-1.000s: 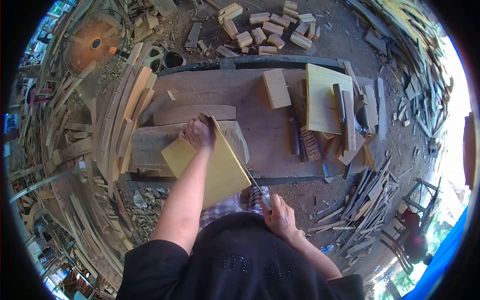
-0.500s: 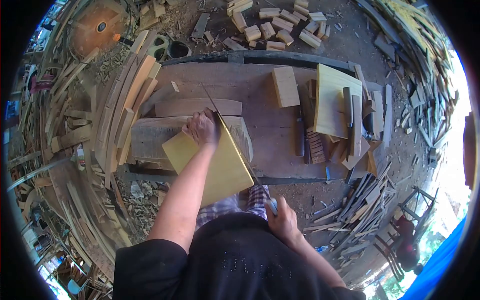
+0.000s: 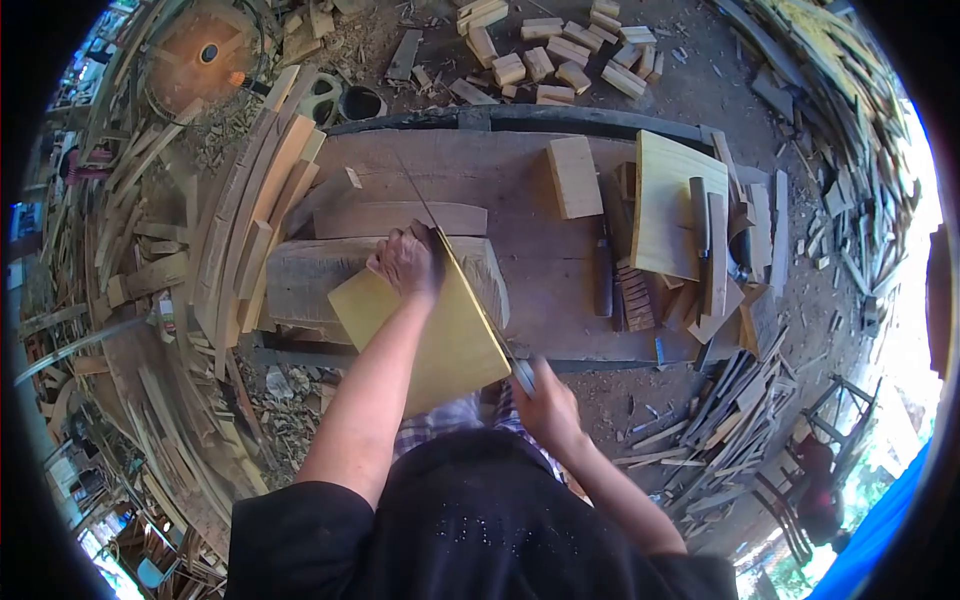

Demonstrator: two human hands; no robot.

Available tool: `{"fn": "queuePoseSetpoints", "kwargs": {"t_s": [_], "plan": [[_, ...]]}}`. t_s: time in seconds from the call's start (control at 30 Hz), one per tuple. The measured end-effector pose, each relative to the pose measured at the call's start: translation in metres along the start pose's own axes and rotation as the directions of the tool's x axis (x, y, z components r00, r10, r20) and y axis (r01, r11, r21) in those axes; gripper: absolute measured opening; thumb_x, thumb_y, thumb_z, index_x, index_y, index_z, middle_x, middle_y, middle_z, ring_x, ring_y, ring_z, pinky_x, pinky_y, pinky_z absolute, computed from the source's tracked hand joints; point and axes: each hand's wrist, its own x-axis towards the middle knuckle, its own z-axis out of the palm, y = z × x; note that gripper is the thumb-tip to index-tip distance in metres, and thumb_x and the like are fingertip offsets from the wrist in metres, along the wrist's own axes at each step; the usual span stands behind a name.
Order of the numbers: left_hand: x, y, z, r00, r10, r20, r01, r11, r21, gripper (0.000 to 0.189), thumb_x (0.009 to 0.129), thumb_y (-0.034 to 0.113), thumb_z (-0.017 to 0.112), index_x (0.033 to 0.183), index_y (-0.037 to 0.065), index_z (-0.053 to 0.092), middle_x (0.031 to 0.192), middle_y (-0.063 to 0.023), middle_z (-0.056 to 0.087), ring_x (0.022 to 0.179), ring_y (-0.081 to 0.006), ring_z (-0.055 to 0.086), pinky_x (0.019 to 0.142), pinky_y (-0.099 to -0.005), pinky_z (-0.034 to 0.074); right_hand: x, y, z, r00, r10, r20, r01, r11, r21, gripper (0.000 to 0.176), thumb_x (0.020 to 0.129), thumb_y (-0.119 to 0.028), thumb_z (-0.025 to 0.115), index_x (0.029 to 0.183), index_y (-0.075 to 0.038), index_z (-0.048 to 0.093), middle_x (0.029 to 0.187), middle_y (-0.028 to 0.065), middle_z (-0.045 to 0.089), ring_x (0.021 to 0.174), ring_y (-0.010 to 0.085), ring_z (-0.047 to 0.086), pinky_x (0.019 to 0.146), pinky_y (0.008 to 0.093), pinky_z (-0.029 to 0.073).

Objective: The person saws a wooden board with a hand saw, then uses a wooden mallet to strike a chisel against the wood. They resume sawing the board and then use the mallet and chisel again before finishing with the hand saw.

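Note:
My right hand (image 3: 548, 405) is closed round the handle of a handsaw (image 3: 420, 195), low on the right by my body. Its thin blade runs up and leftward along the right edge of a yellowish wooden board (image 3: 430, 345), and the tip reaches past the board's far corner. My left hand (image 3: 408, 265) grips the far end of that board, fingers curled over it close to the blade. The board lies tilted on a thick, rough wooden block (image 3: 310, 285), its near end sticking out over my legs. Just behind the block is a flat plank (image 3: 400, 217).
The workbench (image 3: 540, 285) carries an upright wood block (image 3: 572, 178) and, to the right, another yellow board (image 3: 660, 215) with tools and offcuts. Long planks (image 3: 270, 190) lean at its left end. Cut blocks (image 3: 570, 50) and scrap strips (image 3: 720, 410) litter the floor.
My right hand has pushed the saw forward and up, bringing its handle close to the board's near corner. The left hand and the board stay in place.

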Motion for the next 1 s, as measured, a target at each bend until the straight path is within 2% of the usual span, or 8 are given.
{"fn": "queuePoseSetpoints", "kwargs": {"t_s": [0.1, 0.2, 0.33, 0.43, 0.57, 0.73, 0.83, 1.0], "plan": [[-0.002, -0.007, 0.006, 0.999, 0.002, -0.033, -0.002, 1.0, -0.012, 0.043, 0.095, 0.035, 0.037, 0.075, 0.013, 0.069, 0.083, -0.0078, 0.065, 0.09, -0.0258, 0.059, 0.084, -0.0443, 0.032, 0.075, -0.013, 0.043, 0.996, -0.08, -0.045, 0.078, 0.996, -0.045, 0.023, 0.089, -0.019, 0.06, 0.1, -0.004, 0.046, 0.08, 0.0226, 0.061, 0.073, 0.0453, 0.059, 0.062, 0.0522, 0.047], [0.0, -0.003, 0.003, 1.0, -0.005, -0.025, 0.004, 0.999, -0.043, 0.043, 0.095, 0.036, 0.038, 0.077, 0.013, 0.069, 0.083, -0.0077, 0.065, 0.091, -0.0262, 0.059, 0.084, -0.0446, 0.031, 0.031, -0.008, 0.021, 0.994, -0.086, -0.07, 0.084, 0.996, -0.027, 0.024, 0.089, -0.02, 0.062, 0.101, -0.004, 0.048, 0.081, 0.0221, 0.062, 0.073, 0.0446, 0.061, 0.062, 0.0511, 0.048], [0.001, -0.004, 0.005, 0.998, -0.042, 0.048, 0.044, 0.998, -0.034, 0.041, 0.094, 0.036, 0.039, 0.078, 0.014, 0.069, 0.087, -0.0087, 0.066, 0.091, -0.0269, 0.059, 0.084, -0.0447, 0.031, -0.073, 0.014, -0.039, 0.992, 0.102, 0.08, -0.089, 0.985, -0.145, 0.026, 0.085, -0.019, 0.066, 0.098, -0.002, 0.05, 0.082, 0.0196, 0.062, 0.071, 0.0406, 0.063, 0.062, 0.0495, 0.052], [0.0, -0.002, 0.002, 0.999, -0.022, 0.043, 0.023, 0.999, -0.026, 0.041, 0.094, 0.036, 0.039, 0.078, 0.014, 0.069, 0.088, -0.0096, 0.066, 0.091, -0.0268, 0.059, 0.084, -0.0441, 0.031, -0.025, 0.014, -0.014, 0.997, 0.047, 0.066, -0.043, 0.997, -0.06, 0.023, 0.087, -0.019, 0.063, 0.099, -0.005, 0.05, 0.087, 0.0227, 0.064, 0.081, 0.0433, 0.062, 0.068, 0.0504, 0.05], [0.002, -0.008, 0.005, 0.999, -0.001, -0.036, -0.001, 0.999, -0.049, 0.041, 0.095, 0.035, 0.038, 0.078, 0.014, 0.069, 0.086, -0.0098, 0.065, 0.091, -0.0262, 0.058, 0.085, -0.0433, 0.031, 0.08, -0.016, 0.042, 0.998, -0.07, 0.003, 0.07, 0.997, -0.039, 0.023, 0.088, -0.018, 0.061, 0.102, -0.005, 0.048, 0.089, 0.024, 0.063, 0.081, 0.0454, 0.061, 0.068, 0.0534, 0.047], [0.001, 0.0, -0.001, 0.998, -0.049, 0.032, 0.048, 0.999, 0.024, 0.04, 0.095, 0.034, 0.039, 0.076, 0.015, 0.068, 0.084, -0.0071, 0.065, 0.09, -0.0241, 0.059, 0.086, -0.0427, 0.031, -0.043, 0.007, -0.019, 0.998, 0.061, 0.024, -0.059, 0.997, -0.05, 0.022, 0.087, -0.016, 0.064, 0.098, -0.004, 0.049, 0.085, 0.0237, 0.063, 0.079, 0.0439, 0.062, 0.065, 0.051, 0.05], [0.0, -0.001, -0.001, 0.999, -0.039, 0.016, 0.039, 0.999, 0.006, 0.039, 0.095, 0.034, 0.039, 0.078, 0.015, 0.068, 0.084, -0.0062, 0.065, 0.089, -0.0242, 0.059, 0.086, -0.043, 0.031, -0.058, 0.008, -0.036, 0.985, 0.142, 0.097, -0.13, 0.984, -0.119, 0.022, 0.087, -0.014, 0.065, 0.097, -0.003, 0.049, 0.083, 0.022, 0.063, 0.077, 0.0433, 0.063, 0.064, 0.0503, 0.051], [-0.001, -0.007, 0.007, 0.999, 0.003, -0.039, -0.002, 1.0, 0.03, 0.037, 0.094, 0.034, 0.04, 0.079, 0.016, 0.068, 0.079, -0.0049, 0.064, 0.085, -0.0233, 0.059, 0.083, -0.0428, 0.031, 0.068, -0.01, 0.033, 0.987, -0.155, -0.032, 0.152, 0.986, -0.069, 0.026, 0.086, -0.016, 0.062, 0.102, -0.001, 0.047, 0.086, 0.0229, 0.062, 0.073, 0.0434, 0.063, 0.062, 0.0495, 0.052]]}}
